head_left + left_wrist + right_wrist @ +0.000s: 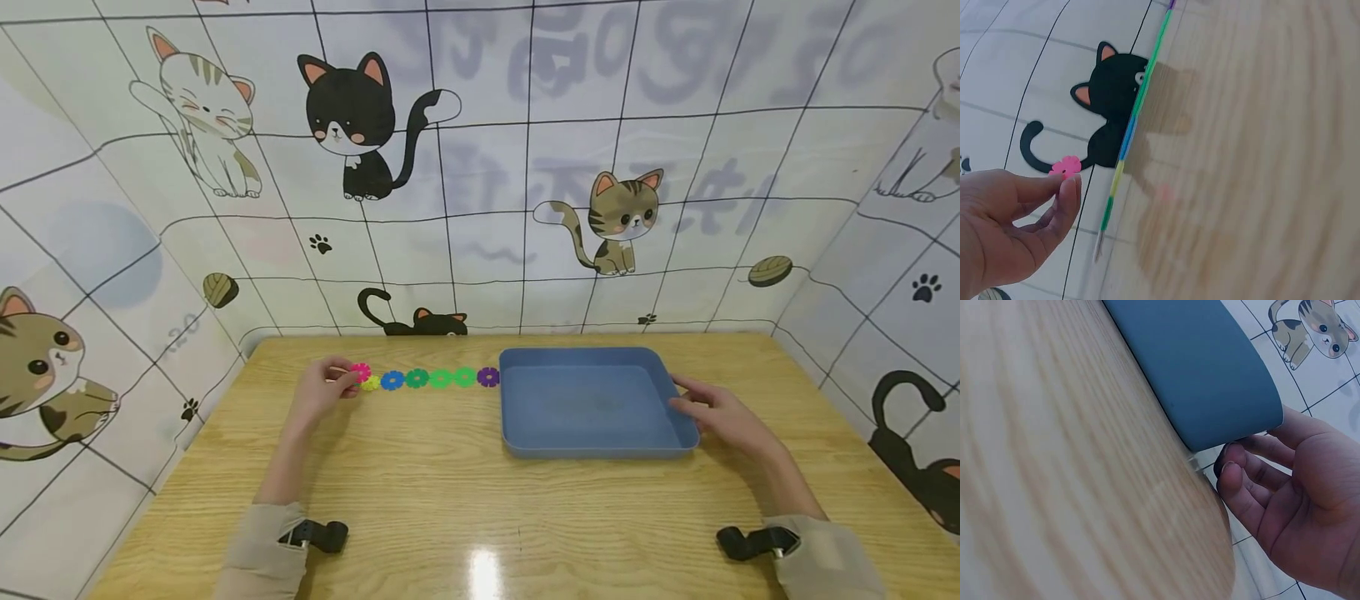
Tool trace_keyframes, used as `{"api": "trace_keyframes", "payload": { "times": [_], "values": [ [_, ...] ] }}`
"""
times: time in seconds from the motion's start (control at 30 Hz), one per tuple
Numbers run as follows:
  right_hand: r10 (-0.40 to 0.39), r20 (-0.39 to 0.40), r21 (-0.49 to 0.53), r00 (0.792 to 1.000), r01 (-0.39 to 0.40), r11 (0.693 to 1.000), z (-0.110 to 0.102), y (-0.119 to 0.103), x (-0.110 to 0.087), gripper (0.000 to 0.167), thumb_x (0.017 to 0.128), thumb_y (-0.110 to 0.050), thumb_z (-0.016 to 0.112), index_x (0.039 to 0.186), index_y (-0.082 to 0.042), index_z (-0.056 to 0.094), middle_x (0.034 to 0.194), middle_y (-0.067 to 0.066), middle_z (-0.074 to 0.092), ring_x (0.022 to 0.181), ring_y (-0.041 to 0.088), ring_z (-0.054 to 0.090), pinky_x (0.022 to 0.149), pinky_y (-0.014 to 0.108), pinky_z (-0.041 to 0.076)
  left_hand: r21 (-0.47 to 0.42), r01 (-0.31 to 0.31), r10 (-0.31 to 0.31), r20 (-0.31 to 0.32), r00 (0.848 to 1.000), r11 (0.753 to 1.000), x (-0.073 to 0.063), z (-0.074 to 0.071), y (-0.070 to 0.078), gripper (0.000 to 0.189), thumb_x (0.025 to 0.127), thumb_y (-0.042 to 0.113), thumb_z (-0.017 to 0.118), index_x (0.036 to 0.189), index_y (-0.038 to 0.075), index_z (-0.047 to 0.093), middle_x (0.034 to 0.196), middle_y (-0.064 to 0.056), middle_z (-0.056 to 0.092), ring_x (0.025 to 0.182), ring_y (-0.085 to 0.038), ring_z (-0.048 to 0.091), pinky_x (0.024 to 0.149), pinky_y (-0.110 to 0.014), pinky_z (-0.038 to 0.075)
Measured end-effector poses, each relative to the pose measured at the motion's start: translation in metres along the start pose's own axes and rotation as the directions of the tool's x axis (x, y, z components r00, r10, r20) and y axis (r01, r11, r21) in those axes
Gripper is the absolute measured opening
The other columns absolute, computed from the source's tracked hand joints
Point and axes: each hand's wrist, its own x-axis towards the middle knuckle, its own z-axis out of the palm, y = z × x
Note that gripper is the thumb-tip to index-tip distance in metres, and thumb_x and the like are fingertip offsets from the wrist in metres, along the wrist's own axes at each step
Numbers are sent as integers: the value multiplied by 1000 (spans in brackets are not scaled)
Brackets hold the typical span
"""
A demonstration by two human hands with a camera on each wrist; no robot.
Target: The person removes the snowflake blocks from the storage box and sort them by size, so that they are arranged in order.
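Observation:
My left hand (326, 387) pinches a pink flower-shaped plastic disc (362, 372) between thumb and fingertips, and in the left wrist view the pink disc (1066, 166) is raised above the tabletop. Close by, a row of similar discs lies flat: yellow (371, 383), blue (392, 380), dark green (417, 378), two light green (441, 379) and a purple one (488, 377) beside the tray. Part of the row's left end is hidden by the left hand. On the right, my right hand (720, 417) grips the right wall of a blue tray (600, 452), thumb at the rim.
Both objects stand toward the back of a wooden table (420, 500). A white cloth with cartoon cats (487, 150) hangs behind and along both sides. Black wrist cameras (322, 535) sit on both sleeves.

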Motion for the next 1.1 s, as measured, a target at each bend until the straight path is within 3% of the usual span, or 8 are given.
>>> {"api": "trace_keyframes", "payload": {
  "times": [0.3, 0.5, 0.7, 0.83, 1.0, 1.1],
  "values": [
    [7, -3, 7, 1000, -7, 1000, 1, -1, 0, 66, 103, -25, 60, 155, 5, 31, 97, 14, 55, 60, 15, 46, 58, 30, 47, 73, 153, -146, -94, 985, 986, -6, -35, -19, 28, 101, 2, 56, 122, -15, 54, 94, -21, 65, 67, -11, 67, 64, -25, 58],
    [4, 1, 11, 1000, -4, 1000, 1, -1, 1, 66, 104, -26, 60, 155, 4, 31, 96, 13, 54, 59, 14, 45, 58, 30, 47, 156, 160, -138, -140, 981, 975, -4, -52, -32, 29, 100, 4, 59, 119, -18, 54, 85, -20, 70, 61, -8, 65, 58, -23, 55],
    [7, -6, -2, 1000, -7, 1000, -1, -2, 1, 65, 104, -25, 59, 155, 4, 31, 97, 13, 55, 59, 14, 45, 57, 30, 46, 196, 175, -145, -155, 977, 965, 0, -55, -37, 29, 99, 7, 61, 117, -16, 57, 82, -15, 71, 60, -7, 64, 58, -22, 54],
    [2, -2, -9, 1000, -2, 1000, -1, -3, 1, 65, 104, -23, 59, 155, 5, 30, 95, 12, 54, 59, 16, 46, 57, 31, 45, 110, 200, -180, -170, 969, 974, 2, -59, -41, 32, 99, 6, 59, 121, -18, 55, 75, -8, 68, 57, -5, 63, 56, -21, 54],
    [11, 4, 4, 1000, -11, 1000, -1, -3, 1, 66, 104, -23, 59, 155, 5, 29, 90, 10, 52, 59, 17, 45, 57, 31, 45, -91, 260, -274, -222, 936, 961, 5, -61, -43, 36, 101, 5, 57, 128, -17, 49, 70, -3, 62, 54, -6, 61, 53, -22, 55],
    [9, -5, -1, 1000, -9, 1000, 0, -2, 0, 66, 104, -24, 60, 155, 6, 31, 94, 12, 55, 59, 16, 46, 57, 31, 46, -95, 261, -276, -242, 930, 961, 8, -61, -43, 36, 100, 6, 58, 128, -16, 50, 68, -3, 63, 51, -6, 60, 51, -22, 54]
  ]
}}
